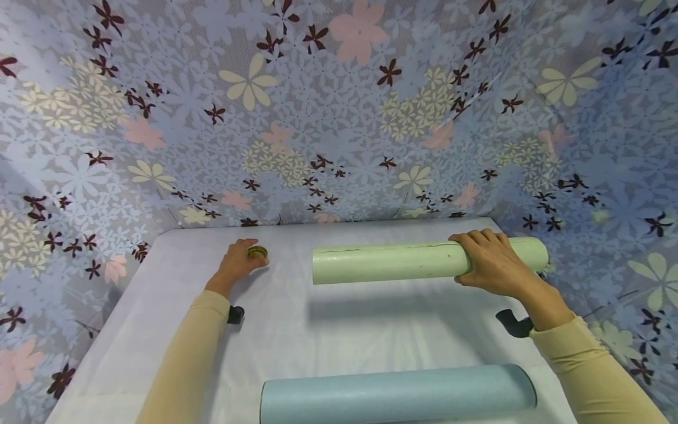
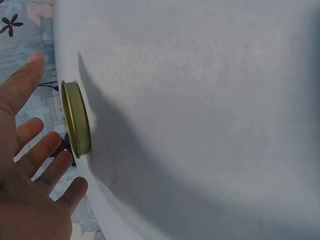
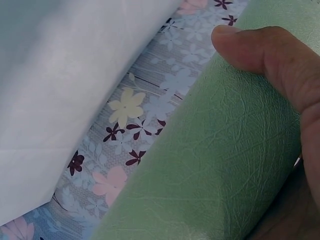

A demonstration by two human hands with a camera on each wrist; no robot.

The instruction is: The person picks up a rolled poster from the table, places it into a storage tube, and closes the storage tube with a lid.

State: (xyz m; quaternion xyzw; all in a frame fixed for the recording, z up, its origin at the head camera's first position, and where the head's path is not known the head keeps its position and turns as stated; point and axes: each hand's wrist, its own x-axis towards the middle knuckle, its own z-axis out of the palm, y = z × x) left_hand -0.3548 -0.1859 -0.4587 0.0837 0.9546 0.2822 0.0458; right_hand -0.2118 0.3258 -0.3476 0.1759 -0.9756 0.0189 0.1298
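Observation:
My right hand (image 1: 489,265) grips a pale green cylinder (image 1: 381,264) near its right end. The cylinder lies level above the white surface, and its shadow falls below it. Up close, the right wrist view shows creased, leathery green covering (image 3: 210,145) with the thumb laid over it. At the far left, my left hand (image 1: 238,262) is beside a small, shallow gold-coloured lid (image 1: 257,252). In the left wrist view, the fingers (image 2: 42,155) are spread near the lid (image 2: 77,120), with no clear grip on it.
A light blue cylinder (image 1: 397,393) lies across the near part of the white table (image 1: 296,347). Flower-patterned fabric (image 1: 318,118) rises behind the table and along both sides. Black wrist-camera parts (image 1: 514,324) sit by the wrists.

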